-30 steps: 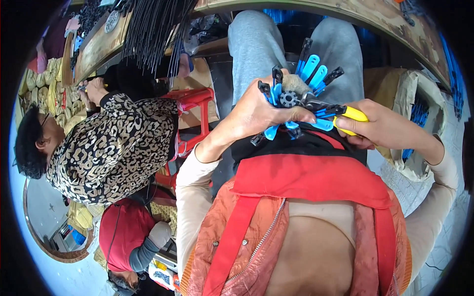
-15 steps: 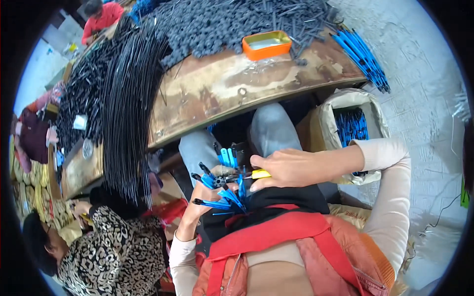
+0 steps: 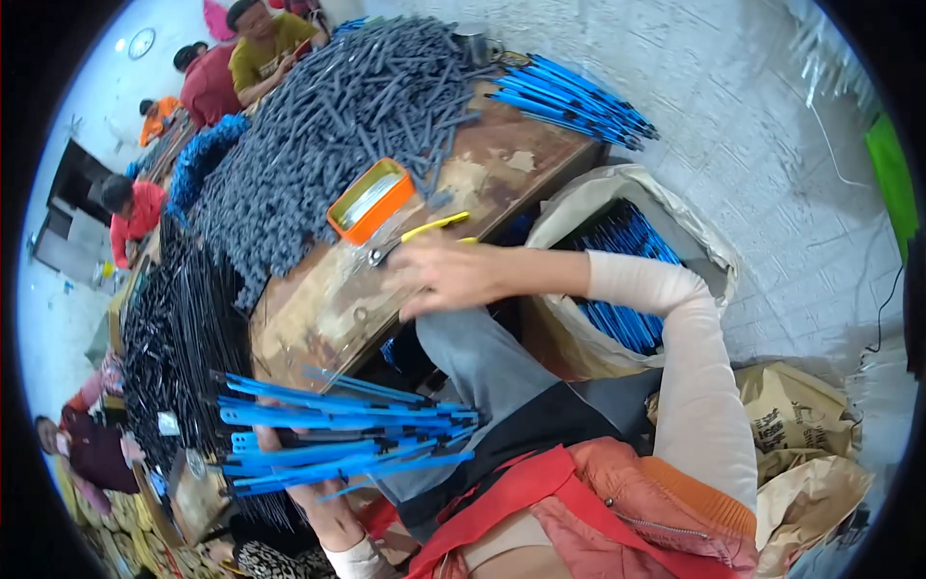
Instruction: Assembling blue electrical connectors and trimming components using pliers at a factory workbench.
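A loose bundle of long blue strips with black ends lies across my left hand, which grips it from below above my lap; the strips hide most of those fingers. The right hand is over the table's front edge, slightly blurred, its fingers spread. Just beyond its knuckles, a pair of yellow-handled pliers rests on the tabletop. Nothing shows between the fingers of that hand.
The worn wooden table bears an orange tin, a large heap of grey tubes and black rods. Blue strips lie at its far end. A lined sack of blue strips stands right. Several people sit along the left.
The view has turned rightward. My right hand has left the blue strips and put the pliers down on the table. My left hand has moved left with the bundle, now lying sideways.
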`<state>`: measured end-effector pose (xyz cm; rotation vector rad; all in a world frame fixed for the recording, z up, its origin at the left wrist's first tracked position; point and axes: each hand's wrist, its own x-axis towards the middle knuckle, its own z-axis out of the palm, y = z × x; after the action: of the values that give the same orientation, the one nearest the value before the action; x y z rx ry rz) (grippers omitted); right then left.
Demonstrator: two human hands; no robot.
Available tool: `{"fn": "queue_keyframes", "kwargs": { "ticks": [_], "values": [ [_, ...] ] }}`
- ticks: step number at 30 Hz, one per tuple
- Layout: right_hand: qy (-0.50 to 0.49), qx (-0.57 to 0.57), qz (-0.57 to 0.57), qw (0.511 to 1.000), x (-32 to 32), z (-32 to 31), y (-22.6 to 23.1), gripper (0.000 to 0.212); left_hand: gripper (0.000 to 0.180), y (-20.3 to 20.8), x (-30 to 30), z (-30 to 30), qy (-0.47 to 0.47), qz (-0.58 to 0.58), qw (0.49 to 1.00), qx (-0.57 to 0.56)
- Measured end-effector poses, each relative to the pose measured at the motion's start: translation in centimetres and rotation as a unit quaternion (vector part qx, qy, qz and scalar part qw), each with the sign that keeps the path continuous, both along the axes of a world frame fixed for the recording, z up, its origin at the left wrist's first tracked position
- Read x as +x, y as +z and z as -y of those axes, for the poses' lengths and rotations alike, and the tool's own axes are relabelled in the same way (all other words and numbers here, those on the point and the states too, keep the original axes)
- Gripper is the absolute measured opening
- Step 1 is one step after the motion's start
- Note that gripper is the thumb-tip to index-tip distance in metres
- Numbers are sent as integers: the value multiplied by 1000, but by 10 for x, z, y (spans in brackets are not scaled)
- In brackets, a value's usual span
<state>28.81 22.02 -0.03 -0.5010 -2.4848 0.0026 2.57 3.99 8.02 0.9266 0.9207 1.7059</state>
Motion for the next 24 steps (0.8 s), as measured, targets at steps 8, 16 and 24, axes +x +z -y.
{"fn": "queue_keyframes", "kwargs": {
  "ticks": [8,16,24],
  "values": [
    [-37,-537,-258,802,94,108,61,94,61,50,121,-119,-112,84,990,25],
    [-373,-188,-159,895,241,-7,20,85,29,-21,135,-114,-257,-137,949,-123],
    [-587,45,68,805,268,-57,-24,72,29,-29,144,-90,-344,-230,901,-135]
  ]
}}
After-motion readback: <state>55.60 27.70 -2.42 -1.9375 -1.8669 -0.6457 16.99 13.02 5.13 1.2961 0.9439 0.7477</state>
